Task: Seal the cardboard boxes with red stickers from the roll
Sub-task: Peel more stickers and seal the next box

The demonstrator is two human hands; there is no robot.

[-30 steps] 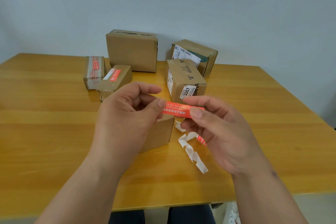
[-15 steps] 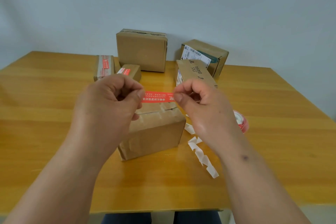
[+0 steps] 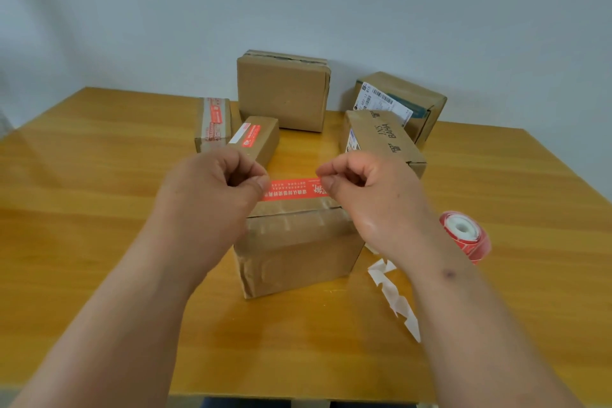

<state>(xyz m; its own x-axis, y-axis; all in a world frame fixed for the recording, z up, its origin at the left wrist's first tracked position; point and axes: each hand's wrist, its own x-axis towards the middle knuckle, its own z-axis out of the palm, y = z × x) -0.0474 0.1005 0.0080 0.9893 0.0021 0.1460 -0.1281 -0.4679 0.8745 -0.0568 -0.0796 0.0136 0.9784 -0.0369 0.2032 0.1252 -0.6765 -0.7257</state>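
Note:
A red sticker [image 3: 293,189] with white print is stretched flat between my two hands. My left hand [image 3: 212,195] pinches its left end and my right hand [image 3: 367,189] pinches its right end. The sticker hovers at the far top edge of a brown cardboard box [image 3: 298,248] standing in the middle of the table; whether it touches the box I cannot tell. The red sticker roll [image 3: 465,235] lies on the table to the right of my right wrist.
A white backing strip [image 3: 395,298] trails on the wooden table [image 3: 99,209] right of the box. Behind stand several more boxes: two with red stickers [image 3: 251,134] at the left, a large plain one [image 3: 283,93], and two labelled ones [image 3: 381,139] at the right.
Both hands have moved forward and down with the sticker, from near my chest to just over the middle box. The roll has come into view at the right.

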